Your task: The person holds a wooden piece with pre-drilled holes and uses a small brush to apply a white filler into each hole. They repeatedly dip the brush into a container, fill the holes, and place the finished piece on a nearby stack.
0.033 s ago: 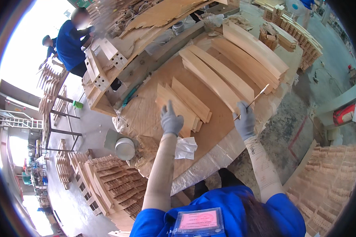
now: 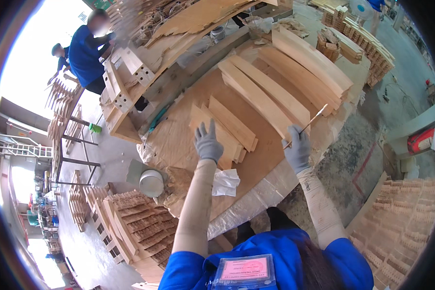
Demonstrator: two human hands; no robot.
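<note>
My left hand (image 2: 208, 143), in a grey glove, is open with its fingers spread at the near end of several short wooden boards (image 2: 214, 131). Whether it touches them I cannot tell. A thin stick (image 2: 314, 119) with a pale tip slants up and to the right from my gloved right hand (image 2: 297, 149), whose fingers are closed around it. That hand is at the near end of two long, slightly curved boards (image 2: 258, 92). A crumpled white cloth or paper (image 2: 225, 182) lies by my left wrist.
More curved boards (image 2: 311, 63) are stacked at the table's far right. A white bucket (image 2: 152, 183) stands left of the covered table (image 2: 256, 193). Notched wooden parts are piled on both sides of me. A person in blue (image 2: 84, 55) works at a bench, far left.
The fingers of my left hand have spread wider, and the hand has shifted slightly up and left. My right hand has moved slightly left, still holding the stick.
</note>
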